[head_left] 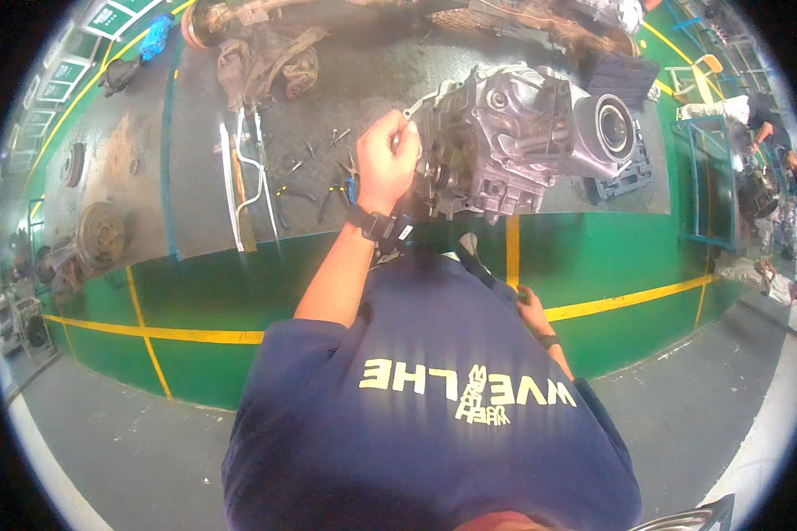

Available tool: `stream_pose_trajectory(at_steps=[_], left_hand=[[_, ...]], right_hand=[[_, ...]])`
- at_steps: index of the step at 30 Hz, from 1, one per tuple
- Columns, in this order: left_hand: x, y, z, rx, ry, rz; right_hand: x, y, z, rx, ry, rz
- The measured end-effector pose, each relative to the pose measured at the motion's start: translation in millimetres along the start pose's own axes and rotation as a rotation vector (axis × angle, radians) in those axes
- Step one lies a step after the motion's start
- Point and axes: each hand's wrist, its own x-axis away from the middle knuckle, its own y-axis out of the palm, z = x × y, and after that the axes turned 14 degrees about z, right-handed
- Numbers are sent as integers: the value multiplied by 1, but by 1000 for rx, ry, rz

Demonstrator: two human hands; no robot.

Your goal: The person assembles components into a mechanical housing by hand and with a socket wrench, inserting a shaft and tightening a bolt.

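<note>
A grey metal gearbox sits on the dark bench top, its round open end facing right. My left hand is closed at the gearbox's left side, with the fingers curled beside the end of a slim light metal piece. Whether that piece is in my grip or part of the casing, I cannot tell. My right hand hangs low near my body, below the bench's front edge. Its fingers are curled around something dark and mostly hidden. A black bar with a pale end shows just left of it.
Left of the gearbox lie pliers, small bolts, long metal rods and a crumpled rag. An open tool case lies to the right. Rusty axle parts span the back; a hub stands far left.
</note>
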Motion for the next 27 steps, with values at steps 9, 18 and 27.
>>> stream_pose_trajectory(at_steps=[9,18,27], left_hand=[[-13,-26,17,-118,135,-106],[-18,-16,54,-602,225,-364],[-24,-4,62,-905,332,-614]], right_hand=[[92,-5,-416,-260,-891,720],[66,70,-537,650,-1157,840],[58,64,-526,568,-1244,811]])
